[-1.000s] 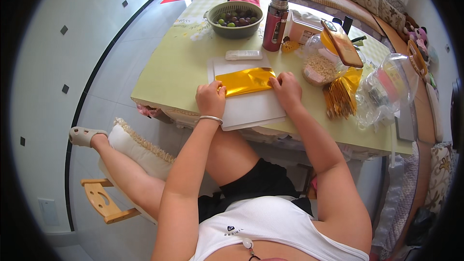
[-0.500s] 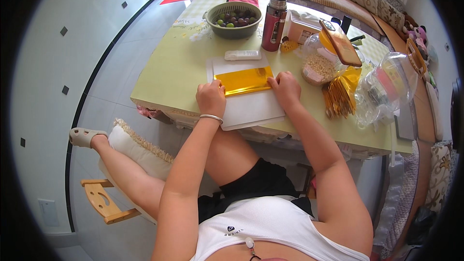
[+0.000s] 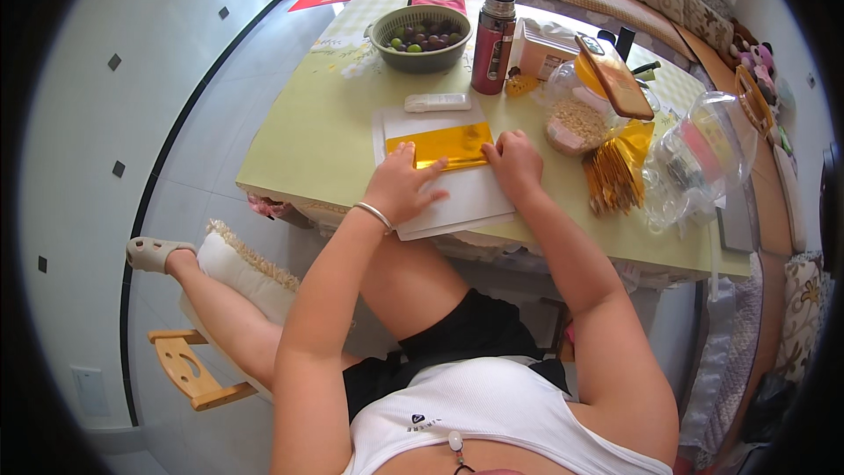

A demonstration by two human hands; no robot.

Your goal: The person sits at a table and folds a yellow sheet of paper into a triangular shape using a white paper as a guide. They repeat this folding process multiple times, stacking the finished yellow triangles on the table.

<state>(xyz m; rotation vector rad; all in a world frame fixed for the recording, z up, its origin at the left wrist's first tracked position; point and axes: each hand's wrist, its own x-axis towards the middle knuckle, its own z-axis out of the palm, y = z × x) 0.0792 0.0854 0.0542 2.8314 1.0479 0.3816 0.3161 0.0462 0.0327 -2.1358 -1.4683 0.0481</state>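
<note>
A shiny gold foil sheet [image 3: 440,144], long and narrow, lies crosswise on white sheets [image 3: 457,202] near the table's front edge. My left hand [image 3: 403,183], with a silver bangle at the wrist, has its fingers spread, fingertips touching the foil's near edge and left part. At the foil's right end, my right hand [image 3: 517,163] is closed, thumb and fingers pinching its corner. A white, flat, oblong object [image 3: 437,103] rests just beyond the foil, on the upper part of the white sheets.
Behind stand a grey colander [image 3: 420,53] of grapes and a dark red thermos [image 3: 494,44]. To the right are a clear jar of grains [image 3: 576,126], a phone [image 3: 615,79] propped on it, a stack of gold packets [image 3: 615,178] and a clear plastic container [image 3: 703,158].
My left hand has opened from a closed grip at the foil's left end and spread its fingers over the near edge. My right hand stays at the right end.
</note>
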